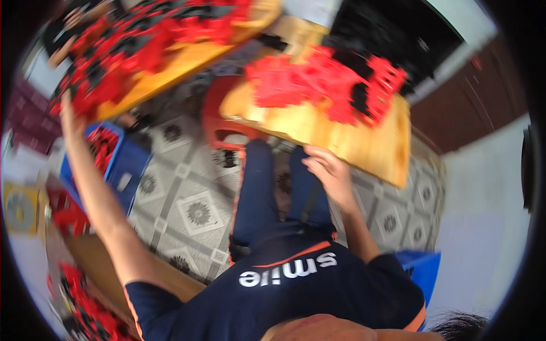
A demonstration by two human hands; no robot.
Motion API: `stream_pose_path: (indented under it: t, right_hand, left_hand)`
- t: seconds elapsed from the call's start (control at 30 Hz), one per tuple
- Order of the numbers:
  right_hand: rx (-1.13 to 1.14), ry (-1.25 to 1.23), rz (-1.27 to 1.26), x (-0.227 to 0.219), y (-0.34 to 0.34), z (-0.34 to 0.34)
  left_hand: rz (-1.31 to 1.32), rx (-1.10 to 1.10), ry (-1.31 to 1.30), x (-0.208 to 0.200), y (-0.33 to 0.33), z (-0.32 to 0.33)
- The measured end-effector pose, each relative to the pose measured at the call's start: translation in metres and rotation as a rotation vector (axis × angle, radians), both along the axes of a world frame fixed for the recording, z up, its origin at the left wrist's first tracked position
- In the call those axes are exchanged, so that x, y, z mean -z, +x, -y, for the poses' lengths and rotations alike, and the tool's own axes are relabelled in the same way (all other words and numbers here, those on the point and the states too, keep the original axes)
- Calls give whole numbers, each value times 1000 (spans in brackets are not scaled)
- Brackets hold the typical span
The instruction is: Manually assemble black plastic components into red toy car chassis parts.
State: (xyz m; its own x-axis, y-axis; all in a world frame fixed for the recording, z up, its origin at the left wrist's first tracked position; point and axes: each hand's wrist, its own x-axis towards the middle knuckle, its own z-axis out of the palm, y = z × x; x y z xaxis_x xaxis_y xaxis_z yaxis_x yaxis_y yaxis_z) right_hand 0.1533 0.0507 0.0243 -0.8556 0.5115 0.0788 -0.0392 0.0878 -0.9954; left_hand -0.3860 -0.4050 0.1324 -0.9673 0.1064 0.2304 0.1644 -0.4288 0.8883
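At the far left, my left arm is stretched out, and my left hand (69, 118) is at the near end of a large heap of red and black plastic parts (136, 57). Its fingers look extended, though blurred, and I see nothing held in them. My right hand (330, 171) is by the front edge of a small wooden table (364, 149), above my right thigh. Its fingers are loosely bent and apart, with nothing visible in them. On that table lies a cluster of red plastic parts (318, 85) with black pieces among them.
The heap covers a long wooden table (170, 71). A blue crate (128, 165) with red parts stands below it. Between the tables is a red stool (219, 116). Another blue container (422, 267) stands behind my right side. At the upper left a co-worker's arm (62, 51) shows.
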Motion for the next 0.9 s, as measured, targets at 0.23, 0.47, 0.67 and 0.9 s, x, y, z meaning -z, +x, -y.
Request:
stream_pose_path:
  t: [0.23,0.47,0.67,0.9]
  right_hand:
    - [685,393,-142,5,5,-87]
    - [696,1275,47,-1,-9,-162]
    - [805,1238,-241,-10,10,-180]
    - [1085,1316,-2,65,86,-158]
  left_hand:
    - [-36,-937,-145,-16,89,-100]
    - [-1003,-97,-550,36,362,-384]
    - [-520,250,-503,112,412,-506]
    - [-464,-211,-715,131,432,-573]
